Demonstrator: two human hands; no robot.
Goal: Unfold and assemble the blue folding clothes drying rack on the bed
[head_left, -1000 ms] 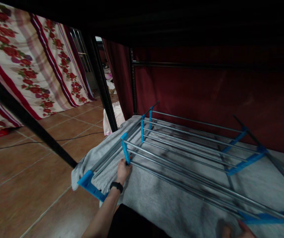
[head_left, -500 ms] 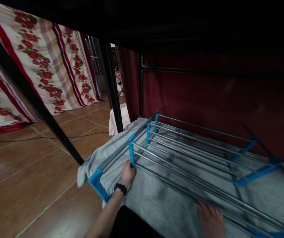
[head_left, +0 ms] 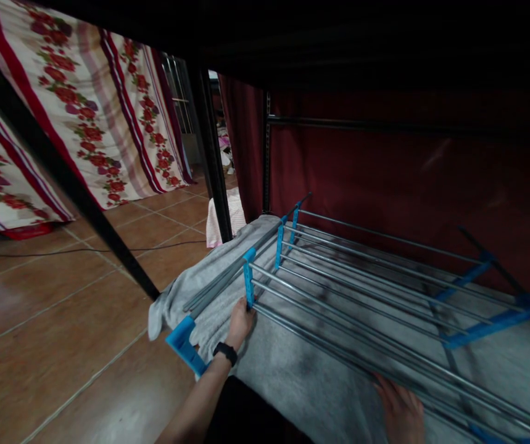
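Note:
A metal drying rack with blue plastic brackets lies across a grey blanket. My left hand, with a black watch on the wrist, is closed around the lower end of a blue bracket at the rack's left side. Along the near edge, my right hand has its fingers curled on the front rods; the fingertips are partly hidden. Left of my left forearm sits a blue L-shaped end piece, close to the free ends of some grey bars. My forearm covers part of this piece.
Black metal frame posts and a dark overhead panel enclose the space. A dark red curtain hangs behind. To the left are a tiled floor, a thin cable and a flowered cloth. A pale striped cloth hangs near the post.
The view has shifted slightly. A gap now shows between the blue L-shaped end piece and the grey bars, which met before. Both hands keep their places on the rack.

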